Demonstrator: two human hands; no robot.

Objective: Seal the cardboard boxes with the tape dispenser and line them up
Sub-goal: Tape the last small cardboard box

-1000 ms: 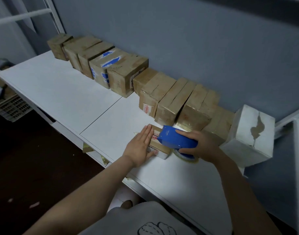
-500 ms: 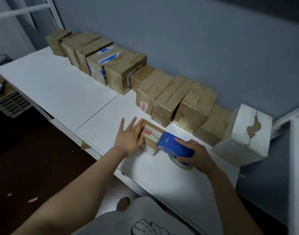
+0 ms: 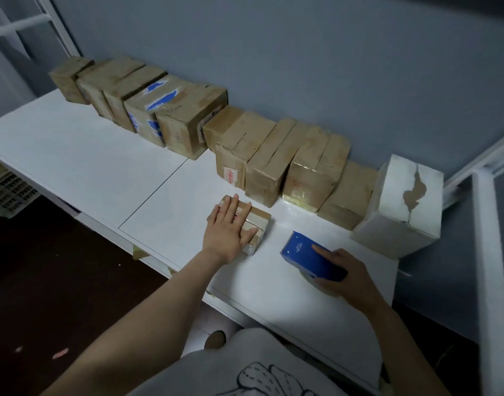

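Along the wall, ten to two o'clock, a row of boxes (image 3: 273, 155) stands lined up on the desk (image 3: 102, 167). The left hand (image 3: 230, 232) lies flat on one small box (image 3: 260, 222). At four o'clock the right hand (image 3: 350, 275) grips the tape dispenser (image 3: 307, 257), apart from it. Probably only lining-up remains.

Both forearms (image 3: 148, 312) bare along the whole visible length, left hand (image 3: 230, 228) and right hand (image 3: 349, 277) likewise uncovered. At the bottom of view, light grey soft-cloth garment (image 3: 205, 370), plain and matte, softly rounded over the body, slightly blurred at its near edge. Printed on it a white cartoon-like drawing (image 3: 269, 380) with thin black outlines, rounded lobes and short dashed strokes, cut off by the lower edge, too partial to identify.
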